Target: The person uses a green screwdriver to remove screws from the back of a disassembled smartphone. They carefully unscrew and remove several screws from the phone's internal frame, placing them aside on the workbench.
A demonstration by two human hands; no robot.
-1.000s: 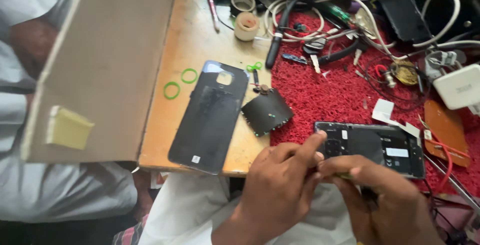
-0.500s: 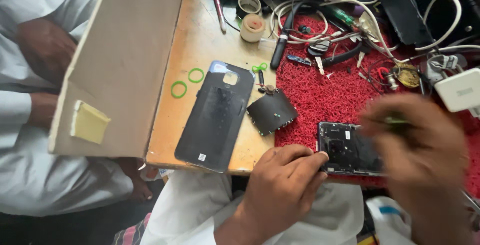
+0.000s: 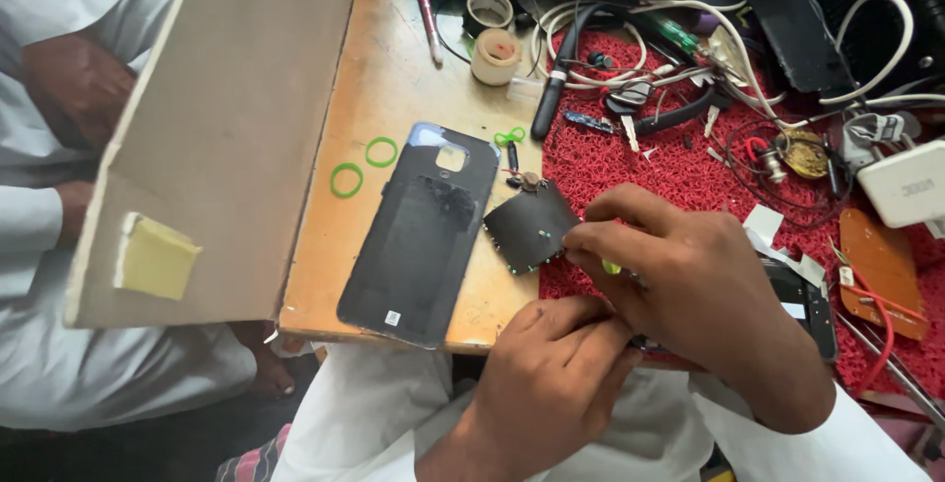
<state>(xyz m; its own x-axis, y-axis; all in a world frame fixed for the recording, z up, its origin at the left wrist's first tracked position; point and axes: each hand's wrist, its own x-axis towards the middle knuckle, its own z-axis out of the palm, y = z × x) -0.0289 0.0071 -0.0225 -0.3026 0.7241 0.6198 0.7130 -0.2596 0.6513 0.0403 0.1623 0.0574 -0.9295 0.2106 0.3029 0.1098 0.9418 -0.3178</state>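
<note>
Fingertips pinching dark square board (image 3: 530, 226), red mat (image 3: 679, 172), wooden bench (image 3: 394, 98)

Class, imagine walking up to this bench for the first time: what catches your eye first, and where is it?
The right hand pinches a small dark square board at the edge of the bright red mat. Left of it, a dark phone back cover lies on the wooden table, near two green rings.

The left hand (image 3: 556, 369) is curled loosely, knuckles up, fingers folded in under the other hand. The right hand (image 3: 699, 290) crosses above it, wrist bent, thumb and forefinger pinched together at their tips, the remaining fingers tucked beneath the palm.
</note>
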